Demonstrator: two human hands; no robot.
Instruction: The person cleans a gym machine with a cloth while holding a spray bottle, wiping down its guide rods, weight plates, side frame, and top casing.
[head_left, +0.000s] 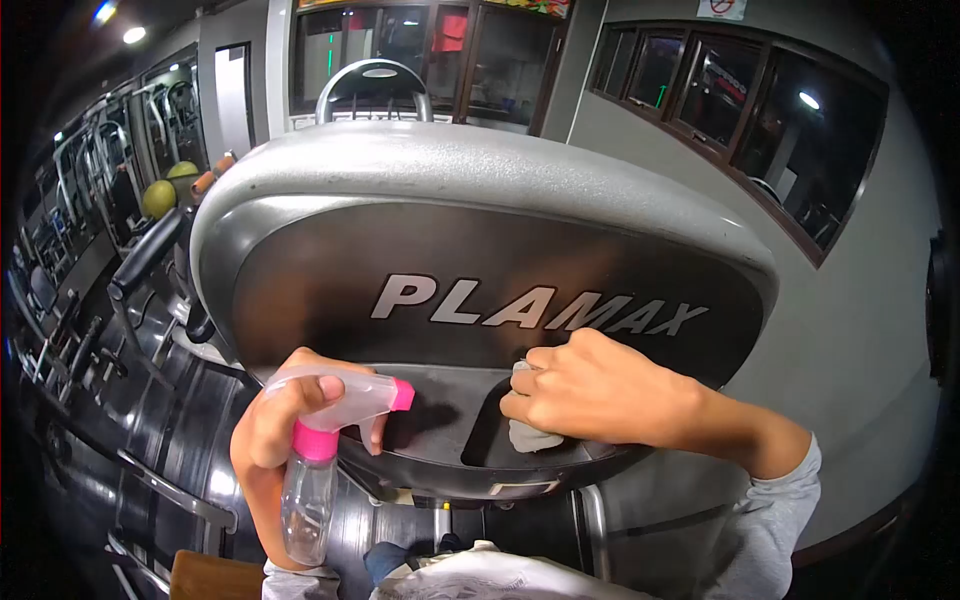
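Observation:
My left hand (268, 415) is wrapped round the neck of a clear spray bottle (310, 500) with a pink collar and pink nozzle tip, which points right. A finger rests by its trigger. In my right hand (575, 390) is a bunched pale grey cloth (530, 437), held against the dark lower ledge of a machine panel (300, 285). The panel is black with a thick silver rim and silver PLAMAX lettering. Most of the cloth is hidden by my fingers.
Behind the panel rises a curved grey frame (372, 68). At the left stand several gym machines and two yellow-green balls (159, 198). A grey wall (660, 150) with dark windows is at the right. A brown padded seat (215, 577) is at lower left.

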